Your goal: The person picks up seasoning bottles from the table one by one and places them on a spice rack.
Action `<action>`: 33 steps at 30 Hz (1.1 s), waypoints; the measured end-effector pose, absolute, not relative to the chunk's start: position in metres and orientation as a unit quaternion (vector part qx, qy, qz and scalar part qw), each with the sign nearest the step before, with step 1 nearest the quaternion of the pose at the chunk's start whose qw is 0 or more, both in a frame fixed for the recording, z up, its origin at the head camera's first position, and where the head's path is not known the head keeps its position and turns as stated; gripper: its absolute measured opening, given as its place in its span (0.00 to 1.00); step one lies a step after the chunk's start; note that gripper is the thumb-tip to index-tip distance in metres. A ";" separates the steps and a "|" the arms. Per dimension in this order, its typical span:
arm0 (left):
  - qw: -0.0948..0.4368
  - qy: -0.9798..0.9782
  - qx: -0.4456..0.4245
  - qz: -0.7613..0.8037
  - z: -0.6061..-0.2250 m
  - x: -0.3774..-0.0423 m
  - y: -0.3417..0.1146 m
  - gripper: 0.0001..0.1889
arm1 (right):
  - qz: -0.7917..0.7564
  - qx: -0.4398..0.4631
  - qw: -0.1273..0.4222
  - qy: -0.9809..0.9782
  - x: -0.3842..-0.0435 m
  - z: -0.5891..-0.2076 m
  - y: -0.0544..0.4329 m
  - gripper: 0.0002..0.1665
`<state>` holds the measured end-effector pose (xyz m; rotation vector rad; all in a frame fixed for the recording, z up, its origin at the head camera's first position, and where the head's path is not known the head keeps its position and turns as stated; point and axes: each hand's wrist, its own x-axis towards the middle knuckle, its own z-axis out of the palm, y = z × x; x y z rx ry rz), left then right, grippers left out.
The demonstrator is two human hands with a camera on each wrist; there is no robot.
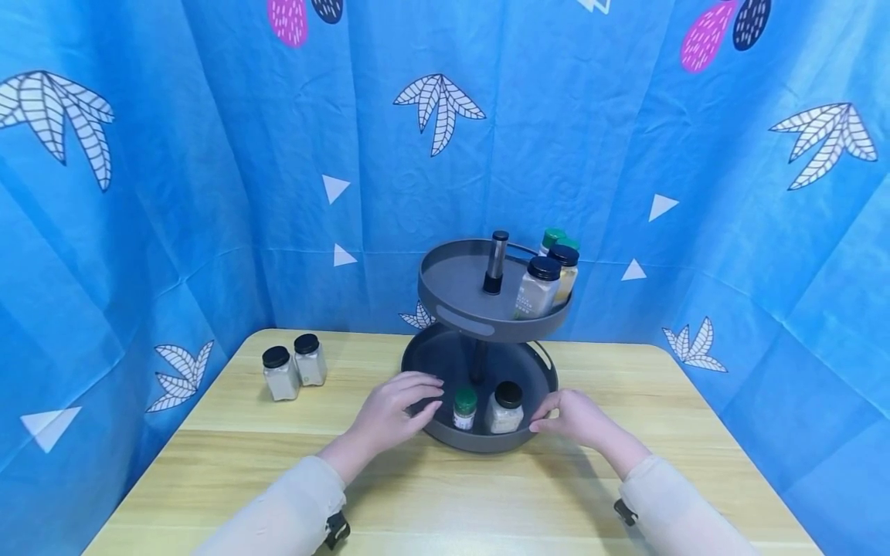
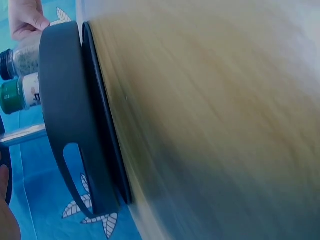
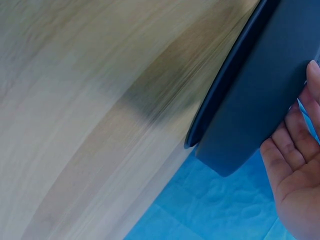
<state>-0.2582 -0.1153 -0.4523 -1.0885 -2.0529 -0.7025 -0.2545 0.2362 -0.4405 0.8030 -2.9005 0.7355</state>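
Observation:
A dark grey two-tier round tray [image 1: 448, 444] stands on the table. My right hand [image 1: 570, 417] grips the lower tier's rim at its right side; in the right wrist view, the fingers [image 3: 292, 145] meet the outer wall near the handle slot. At the lower tier's left side my left hand [image 1: 399, 405] hovers with relaxed, parted fingers, holding nothing. Between the hands, a small green-capped bottle [image 1: 464, 409] and a black-capped jar [image 1: 505, 409] of pale contents stand on the lower tier. The left wrist view shows only an edge of the left hand [image 2: 7, 220].
On the upper tier [image 1: 452, 266], black-capped jars [image 1: 537, 289] and green-capped bottles [image 1: 552, 238] cluster at the right, beside the central post [image 1: 497, 259]. Two black-capped jars [image 1: 281, 378] stand on the table at the left. A blue patterned curtain [image 1: 445, 193] hangs behind the table [image 1: 473, 502].

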 end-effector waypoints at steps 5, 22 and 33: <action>0.351 -0.800 -0.401 -0.276 -0.451 -0.259 -0.125 0.11 | 0.238 0.262 0.022 -0.935 -0.254 -0.441 0.236 0.03; 0.377 -0.806 -0.365 -0.274 -0.453 -0.261 -0.153 0.12 | 0.235 0.261 0.021 -0.936 -0.255 -0.442 0.236 0.04; 0.392 -0.815 -0.329 -0.270 -0.454 -0.262 -0.179 0.14 | 0.236 0.260 0.024 -0.936 -0.255 -0.443 0.236 0.04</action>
